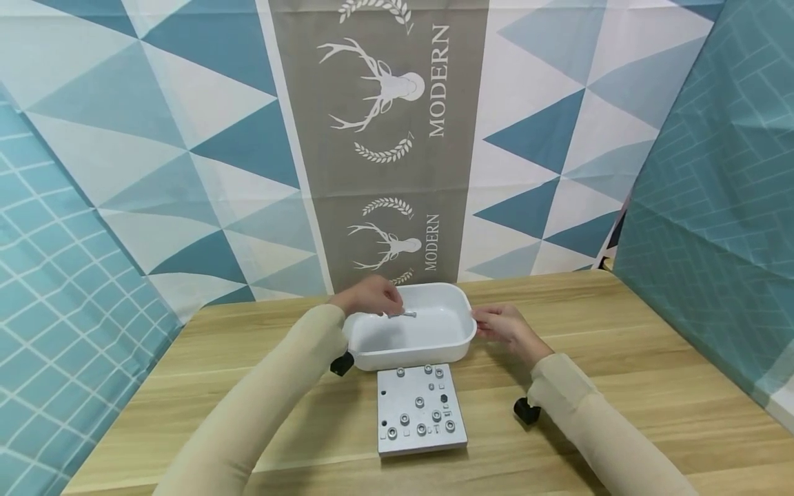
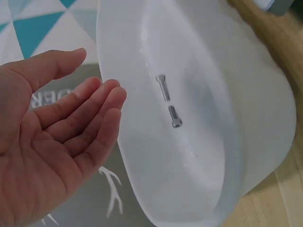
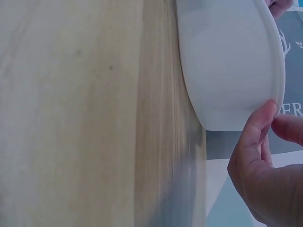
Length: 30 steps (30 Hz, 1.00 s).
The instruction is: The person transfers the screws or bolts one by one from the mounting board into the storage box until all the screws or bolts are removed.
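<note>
Left hand (image 2: 61, 127) closest to lens, fingers kinda loosely bent, thumb apart; two bolts (image 2: 162, 89) inside white tray (image 1: 406, 359), just past fingertips. Right hand (image 1: 504, 324) pinching tray rim.

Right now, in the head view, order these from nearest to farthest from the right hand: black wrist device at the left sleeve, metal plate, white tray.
1. White tray: at the right hand, which pinches its right end.
2. Metal plate: on the table in front of the tray.
3. Black wrist device: under the left sleeve, past the tray's left end.
</note>
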{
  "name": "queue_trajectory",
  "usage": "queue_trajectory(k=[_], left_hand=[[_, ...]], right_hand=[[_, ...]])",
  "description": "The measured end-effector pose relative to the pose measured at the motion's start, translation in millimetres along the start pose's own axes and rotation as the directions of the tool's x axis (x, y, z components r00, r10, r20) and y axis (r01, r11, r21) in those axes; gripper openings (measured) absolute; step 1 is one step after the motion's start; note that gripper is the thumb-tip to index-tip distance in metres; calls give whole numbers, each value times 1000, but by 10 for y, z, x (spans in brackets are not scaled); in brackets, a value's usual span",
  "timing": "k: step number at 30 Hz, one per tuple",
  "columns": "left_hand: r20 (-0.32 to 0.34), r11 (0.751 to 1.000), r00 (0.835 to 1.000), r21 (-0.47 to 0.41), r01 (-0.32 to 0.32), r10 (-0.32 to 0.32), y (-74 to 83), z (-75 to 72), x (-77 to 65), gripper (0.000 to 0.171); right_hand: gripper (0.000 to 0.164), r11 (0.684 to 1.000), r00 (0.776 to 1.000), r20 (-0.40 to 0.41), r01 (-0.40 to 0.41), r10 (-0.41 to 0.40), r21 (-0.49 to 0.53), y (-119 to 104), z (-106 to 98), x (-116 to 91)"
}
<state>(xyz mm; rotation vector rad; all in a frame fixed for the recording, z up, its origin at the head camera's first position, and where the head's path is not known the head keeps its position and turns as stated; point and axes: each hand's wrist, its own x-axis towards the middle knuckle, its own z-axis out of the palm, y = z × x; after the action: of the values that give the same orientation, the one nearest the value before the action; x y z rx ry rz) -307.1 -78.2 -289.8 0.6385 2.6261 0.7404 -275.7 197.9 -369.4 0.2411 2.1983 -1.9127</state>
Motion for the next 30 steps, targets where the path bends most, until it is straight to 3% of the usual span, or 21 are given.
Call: queue_trajectory(k=[7,14,25,30], left_hand=[[-17,996,997,53,-76,77,147,106,-221,18],[9,984,986,68,-165,165,212,264,-442,14],[38,953,953,44,-301,299,179,431,-737,6],[84,948,946,31,-318,314,135,485,-864,8]], right_hand=[[42,1000,1000,-2,6,-6,-2,-30,-10,-9],[41,999,1000,8,21,-22,29,-35,21,-43],[42,1000,999,-35,28,-28,4,1,47,-58],[42,999,999,-37,32,-32,3,13,33,-43]])
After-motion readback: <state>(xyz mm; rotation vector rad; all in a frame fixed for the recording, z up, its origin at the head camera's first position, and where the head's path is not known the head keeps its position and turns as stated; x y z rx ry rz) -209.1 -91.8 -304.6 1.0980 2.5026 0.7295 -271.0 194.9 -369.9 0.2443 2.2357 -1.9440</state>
